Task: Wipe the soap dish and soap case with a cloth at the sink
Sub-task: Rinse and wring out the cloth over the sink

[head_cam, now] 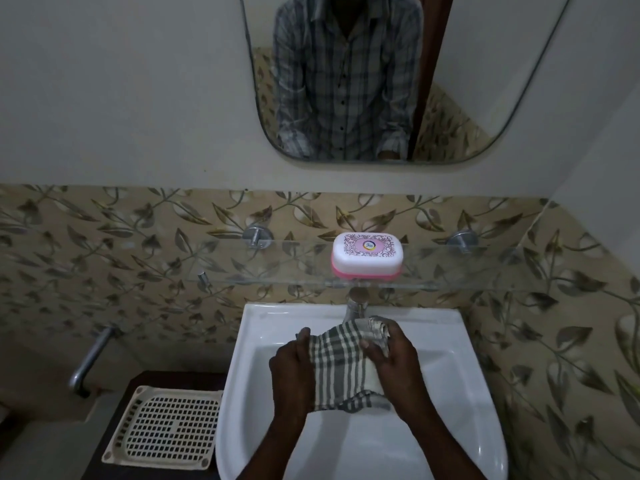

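A checked grey-and-white cloth (341, 362) is held over the white sink (460, 393), just below the tap. My left hand (292, 368) grips its left side and my right hand (394, 362) grips its right side, thumb on top. Whatever may be wrapped inside the cloth is hidden. The soap case (367, 255), white lid with a purple pattern on a pink base, stands closed on the glass shelf (207, 271) above the sink, apart from both hands.
A chrome tap (356, 304) rises at the sink's back edge under the shelf. A cream plastic grid tray (166, 427) lies on a dark stand left of the sink. A metal pipe (88, 362) juts from the left wall. A mirror (363, 77) hangs above.
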Demonstrator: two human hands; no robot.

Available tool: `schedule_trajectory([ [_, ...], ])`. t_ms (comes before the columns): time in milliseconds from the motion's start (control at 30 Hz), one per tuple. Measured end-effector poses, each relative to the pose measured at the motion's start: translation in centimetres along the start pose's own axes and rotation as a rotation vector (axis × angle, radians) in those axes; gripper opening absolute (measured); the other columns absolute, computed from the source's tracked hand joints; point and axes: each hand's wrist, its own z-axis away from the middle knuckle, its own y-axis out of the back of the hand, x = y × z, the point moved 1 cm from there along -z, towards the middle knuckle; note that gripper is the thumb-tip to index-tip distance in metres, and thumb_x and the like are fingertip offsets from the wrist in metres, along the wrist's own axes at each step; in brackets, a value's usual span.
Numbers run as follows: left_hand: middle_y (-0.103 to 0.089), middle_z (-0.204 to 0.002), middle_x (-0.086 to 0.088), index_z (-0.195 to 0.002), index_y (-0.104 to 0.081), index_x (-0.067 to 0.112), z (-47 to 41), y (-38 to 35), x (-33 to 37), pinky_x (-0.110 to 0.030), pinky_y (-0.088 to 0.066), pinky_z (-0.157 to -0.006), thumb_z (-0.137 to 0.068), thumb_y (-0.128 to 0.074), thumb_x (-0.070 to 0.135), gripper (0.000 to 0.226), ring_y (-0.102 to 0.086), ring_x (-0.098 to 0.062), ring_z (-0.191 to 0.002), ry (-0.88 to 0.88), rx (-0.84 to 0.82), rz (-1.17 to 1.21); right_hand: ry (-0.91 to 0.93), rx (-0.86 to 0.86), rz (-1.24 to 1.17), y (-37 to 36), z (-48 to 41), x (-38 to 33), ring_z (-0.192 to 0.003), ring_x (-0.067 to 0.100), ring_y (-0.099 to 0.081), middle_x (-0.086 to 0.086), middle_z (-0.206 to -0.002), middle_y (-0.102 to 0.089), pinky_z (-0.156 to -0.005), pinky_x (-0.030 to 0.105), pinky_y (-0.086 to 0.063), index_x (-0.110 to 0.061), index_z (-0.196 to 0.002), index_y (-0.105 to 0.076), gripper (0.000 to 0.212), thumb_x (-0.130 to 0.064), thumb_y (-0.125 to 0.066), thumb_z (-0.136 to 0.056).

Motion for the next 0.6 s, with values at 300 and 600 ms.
schedule_trajectory([
  [300,-0.067,-0.130,0.010,-0.146,-0.050,0.026,0.0,0.6,0.3,-0.019,-0.053,-0.091,-0.093,-0.059,0.043,0.057,-0.065,-0.006,-0.116,-0.246,-0.415,0.339,0.300,-0.325,0.470,-1.2,0.1,-2.7,-0.086,0.001,-0.069,-0.013,-0.094,-0.076,-0.074,0.026,-0.056,-0.035,-0.108,-0.068,0.029,-0.018,-0.056,-0.088],
  [600,-0.077,-0.110,-0.014,-0.108,-0.077,0.009,-2.4,6.3,-5.5,-0.033,-0.060,-0.079,-0.073,-0.084,0.020,0.037,-0.074,-0.029,-0.101,0.212,-0.535,0.566,0.152,-0.234,0.129,-2.8,-0.9,-3.2,-0.088,-0.011,-0.067,-0.032,-0.096,-0.071,-0.077,0.007,-0.049,-0.044,-0.098,-0.068,0.021,-0.024,-0.067,-0.092],
])
